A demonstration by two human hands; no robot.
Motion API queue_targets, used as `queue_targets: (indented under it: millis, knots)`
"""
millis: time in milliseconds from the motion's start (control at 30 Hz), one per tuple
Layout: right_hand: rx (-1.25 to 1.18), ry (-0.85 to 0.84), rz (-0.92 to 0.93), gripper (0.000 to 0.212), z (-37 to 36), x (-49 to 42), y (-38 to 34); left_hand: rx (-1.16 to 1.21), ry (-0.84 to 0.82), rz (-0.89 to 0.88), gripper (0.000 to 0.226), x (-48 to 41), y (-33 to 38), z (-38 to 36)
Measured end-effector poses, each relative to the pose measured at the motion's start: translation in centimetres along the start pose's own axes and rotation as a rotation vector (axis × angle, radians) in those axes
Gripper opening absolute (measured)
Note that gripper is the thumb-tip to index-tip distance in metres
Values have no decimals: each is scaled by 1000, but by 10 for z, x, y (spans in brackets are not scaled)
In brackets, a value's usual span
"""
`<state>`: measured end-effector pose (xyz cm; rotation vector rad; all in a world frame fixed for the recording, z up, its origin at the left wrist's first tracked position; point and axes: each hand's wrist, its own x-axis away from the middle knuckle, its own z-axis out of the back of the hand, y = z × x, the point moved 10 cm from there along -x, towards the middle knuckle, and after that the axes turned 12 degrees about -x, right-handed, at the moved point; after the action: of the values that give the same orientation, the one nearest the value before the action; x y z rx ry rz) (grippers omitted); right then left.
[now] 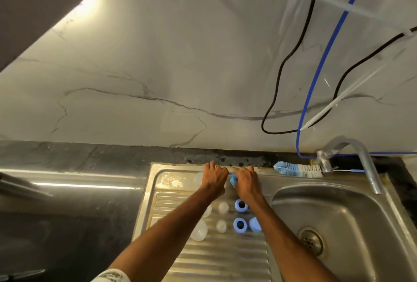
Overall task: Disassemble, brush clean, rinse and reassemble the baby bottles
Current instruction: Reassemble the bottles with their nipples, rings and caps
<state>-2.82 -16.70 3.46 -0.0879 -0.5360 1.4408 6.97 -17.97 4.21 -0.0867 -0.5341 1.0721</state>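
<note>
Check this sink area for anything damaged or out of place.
The seam behind the drainboard is patchy black, like grime or worn sealant. A black cable and blue cable dangle loose down the wall. Bottle parts lie in neat rows; the right hand grips a blue ring.

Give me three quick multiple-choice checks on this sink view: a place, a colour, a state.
1. Where does the bottle brush lie? A in the basin; B on the sink's back rim by the tap; C on the dark counter.
2. What colour are the two screw rings on the drainboard? A pink; B green; C blue.
3. What is the right hand doing? A holding a blue bottle part; B lying flat, empty; C gripping the brush.
Answers: B, its bristles lie beside the tap; C, both open rings show blue; A, blue shows at either side of its curled fingers.
</note>
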Motion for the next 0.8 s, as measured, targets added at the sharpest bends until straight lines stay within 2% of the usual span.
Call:
queue_targets:
  millis: [167,300,500,567,700,800]
  knots:
    - [-376,197,-58,44,28,18,10,-42,-40,-4,43,-7,6,-14]
    - [-502,232,-63,45,28,28,13,-72,-38,-8,37,-8,12,-18]
    - [-687,272,-78,46,27,37,26,-59,55,-22,33,-12,15,-7]
    - [-809,301,-89,46,34,43,29,80,133,8,31,-10,9,4]
    - [-1040,378,-123,46,49,65,35,617,268,83,29,13,-16,27]
    - [-1269,360,-139,49,54,82,35,1040,214,135,28,43,-37,33]
